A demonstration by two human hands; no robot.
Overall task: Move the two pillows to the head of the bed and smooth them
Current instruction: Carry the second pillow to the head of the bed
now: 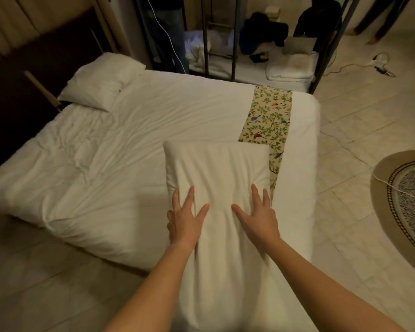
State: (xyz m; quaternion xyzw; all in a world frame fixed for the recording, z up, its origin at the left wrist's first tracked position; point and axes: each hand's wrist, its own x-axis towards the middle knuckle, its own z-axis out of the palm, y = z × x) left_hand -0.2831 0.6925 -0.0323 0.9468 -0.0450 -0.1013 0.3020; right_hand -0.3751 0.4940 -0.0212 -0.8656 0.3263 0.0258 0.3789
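A white pillow [217, 168] is over the foot end of the bed [134, 149]; its near part reaches past the bed's edge toward me, between my forearms. My left hand [183, 219] holds its left side, fingers spread on top and some curled round the edge. My right hand [258, 215] grips the right side the same way, and the cloth is creased between the hands. A second white pillow [101, 80] lies at the far left, at the head of the bed beside the dark headboard [17, 92].
A leaf-and-bird patterned runner [268, 118] crosses the bed's foot, partly under the held pillow. Behind the bed stand a metal frame [235, 44] and folded towels [290, 68]. A round rug [407, 200] and a white cable [388, 188] lie on the tiled floor at right.
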